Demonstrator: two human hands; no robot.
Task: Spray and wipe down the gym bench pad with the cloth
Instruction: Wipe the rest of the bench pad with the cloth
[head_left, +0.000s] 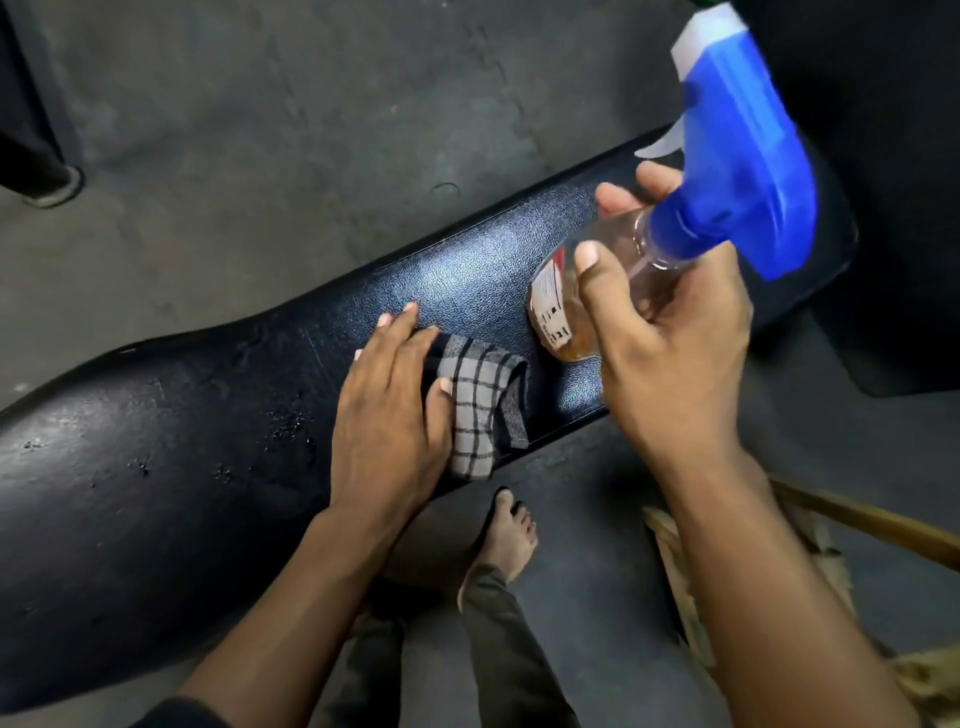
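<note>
A long black bench pad (182, 415) runs from lower left to upper right, with wet droplets on its near-left part. My left hand (389, 410) lies flat on a grey checked cloth (478, 410), pressing it to the pad near the front edge. Just right of the cloth, my right hand (670, 343) grips a clear spray bottle (623, 260) with a blue and white trigger head (743, 156). The bottle is held above the pad, tilted, with amber liquid at its bottom and its head pointing up and away.
Grey concrete floor (260, 130) surrounds the bench. My bare foot (506, 535) in a dark sandal stands just in front of the pad. A wooden broom handle (872, 525) and bristles lie at the lower right. A dark machine base (47, 176) stands at the far left.
</note>
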